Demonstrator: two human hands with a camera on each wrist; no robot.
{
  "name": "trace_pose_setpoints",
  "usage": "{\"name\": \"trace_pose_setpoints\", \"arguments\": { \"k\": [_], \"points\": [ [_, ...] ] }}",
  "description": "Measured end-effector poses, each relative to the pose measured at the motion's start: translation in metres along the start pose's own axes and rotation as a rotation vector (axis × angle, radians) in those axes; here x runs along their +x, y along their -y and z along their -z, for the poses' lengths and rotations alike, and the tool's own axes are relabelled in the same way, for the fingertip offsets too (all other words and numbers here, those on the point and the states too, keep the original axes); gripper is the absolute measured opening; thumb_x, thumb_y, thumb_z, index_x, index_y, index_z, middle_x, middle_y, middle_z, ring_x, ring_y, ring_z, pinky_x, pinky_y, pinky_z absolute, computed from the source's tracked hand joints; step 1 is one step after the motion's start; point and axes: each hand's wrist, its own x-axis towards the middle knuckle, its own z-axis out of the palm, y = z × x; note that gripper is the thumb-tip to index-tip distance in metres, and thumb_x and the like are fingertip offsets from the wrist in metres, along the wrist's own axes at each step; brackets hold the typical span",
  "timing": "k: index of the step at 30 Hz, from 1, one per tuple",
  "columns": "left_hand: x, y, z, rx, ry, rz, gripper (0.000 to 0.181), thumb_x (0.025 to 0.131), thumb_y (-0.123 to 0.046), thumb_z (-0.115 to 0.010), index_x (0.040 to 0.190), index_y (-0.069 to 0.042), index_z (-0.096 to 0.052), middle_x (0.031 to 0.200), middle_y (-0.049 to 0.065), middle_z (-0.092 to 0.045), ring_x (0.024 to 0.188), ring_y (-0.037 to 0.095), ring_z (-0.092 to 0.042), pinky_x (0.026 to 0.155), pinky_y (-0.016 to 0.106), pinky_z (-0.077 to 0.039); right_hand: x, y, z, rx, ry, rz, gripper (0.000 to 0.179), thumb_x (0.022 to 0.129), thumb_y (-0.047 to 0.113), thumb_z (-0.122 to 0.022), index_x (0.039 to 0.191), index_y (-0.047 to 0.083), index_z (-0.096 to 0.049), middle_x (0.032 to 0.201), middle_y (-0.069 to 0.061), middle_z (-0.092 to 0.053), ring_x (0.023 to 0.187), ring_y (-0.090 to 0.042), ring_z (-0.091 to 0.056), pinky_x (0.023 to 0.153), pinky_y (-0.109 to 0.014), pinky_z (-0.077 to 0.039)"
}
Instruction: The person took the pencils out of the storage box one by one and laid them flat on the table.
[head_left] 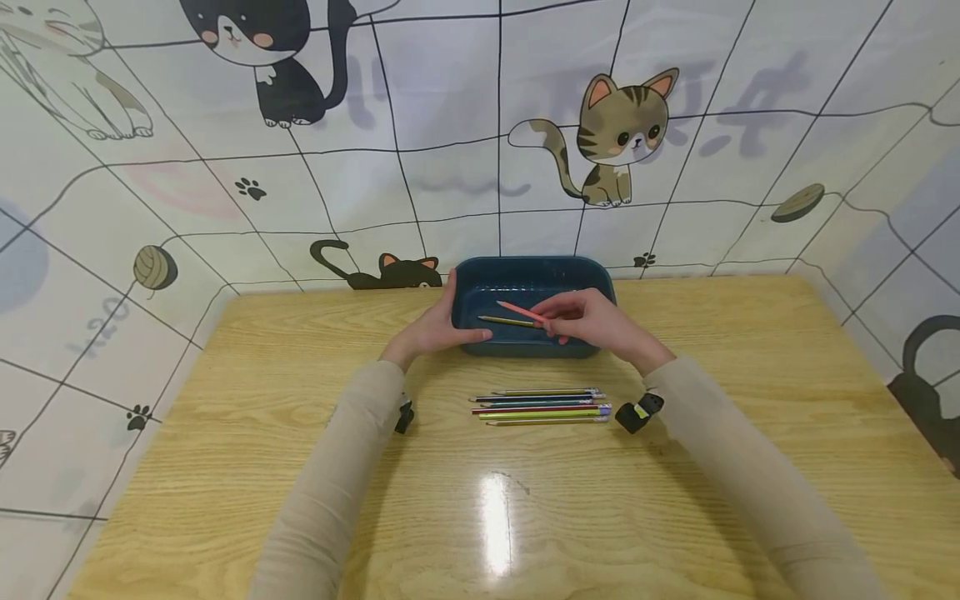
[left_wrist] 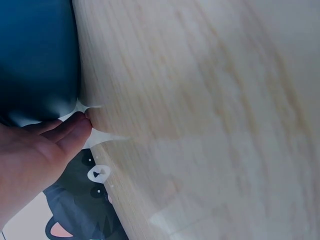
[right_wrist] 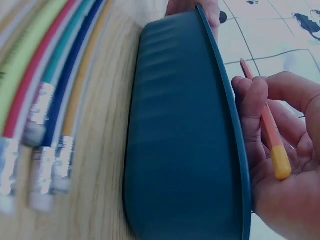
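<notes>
A dark teal plastic bin (head_left: 534, 350) stands at the back of the wooden table. My left hand (head_left: 433, 327) holds its left front corner, with the thumb over the rim and the fingers along the outer side wall. Over the bin's right part, my right hand (head_left: 592, 321) pinches a coral pencil (right_wrist: 270, 127) with a rounded yellow end, its tip pointing left. Inside the bin lies a gold pencil (head_left: 506, 321), its right end hidden by the right hand. In front of the bin, several pencils (head_left: 540, 408) lie side by side, their eraser ends to the right.
The wooden table (head_left: 300, 375) meets a wall covering (head_left: 450, 183) printed with cats and grid lines, right behind the bin. A dark strap-on device (head_left: 639, 412) sits by the right wrist, and another dark device (head_left: 405, 415) by the left.
</notes>
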Motion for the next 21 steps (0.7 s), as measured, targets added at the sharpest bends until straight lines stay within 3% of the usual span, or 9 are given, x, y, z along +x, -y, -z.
{"name": "trace_pose_setpoints", "arguments": {
  "k": [7, 14, 21],
  "points": [
    [-0.001, 0.0, 0.0, -0.009, 0.003, -0.006, 0.119, 0.085, -0.037, -0.074, 0.151, -0.017, 0.024, 0.159, 0.006, 0.015, 0.145, 0.026, 0.001, 0.114, 0.045, -0.014, -0.017, 0.003, -0.006, 0.049, 0.035, 0.013, 0.029, 0.092, 0.008, -0.066, 0.12, -0.002, -0.065, 0.105, -0.025, -0.066, 0.086, -0.046, -0.06, 0.069, -0.045, -0.054],
    [0.0, 0.002, 0.0, -0.004, 0.001, -0.011, 0.119, 0.086, -0.038, -0.074, 0.151, -0.017, 0.024, 0.159, 0.006, 0.016, 0.145, 0.025, 0.002, 0.114, 0.045, -0.013, -0.034, 0.001, -0.013, 0.036, 0.085, 0.019, 0.027, 0.092, 0.007, -0.065, 0.118, -0.002, -0.067, 0.101, -0.027, -0.066, 0.078, -0.042, -0.058, 0.063, -0.04, -0.052],
    [0.0, 0.001, 0.0, -0.002, 0.009, -0.01, 0.119, 0.086, -0.039, -0.073, 0.15, -0.018, 0.025, 0.159, 0.006, 0.017, 0.145, 0.025, 0.003, 0.114, 0.045, -0.012, -0.051, -0.017, -0.025, -0.018, 0.134, 0.07, 0.025, 0.092, 0.004, -0.063, 0.116, -0.002, -0.068, 0.099, -0.02, -0.069, 0.078, -0.031, -0.062, 0.063, -0.031, -0.051]
  ]
}}
